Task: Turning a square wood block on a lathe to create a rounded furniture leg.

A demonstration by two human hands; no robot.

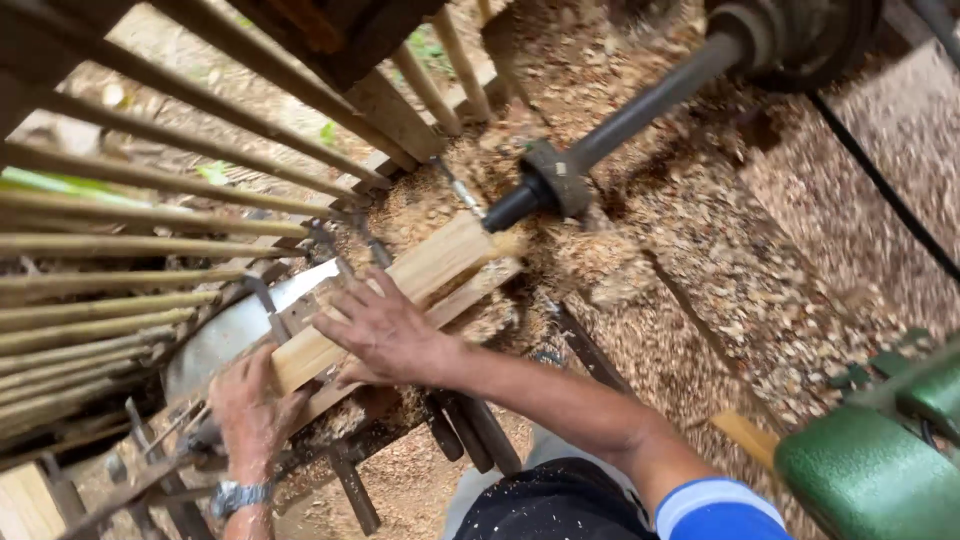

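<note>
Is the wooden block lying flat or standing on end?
Lying flat: the wooden block rests lengthwise toward the drill bit, the right hand pressing on top.

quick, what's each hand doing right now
left hand: closed on the near end of the wood plank.
right hand: open, pressed flat on the plank, holding nothing.

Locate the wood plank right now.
Head view, centre-left: the wood plank lies slanted under the right hand, its far end at the dark spindle tip; the left hand is at its near end.
</note>
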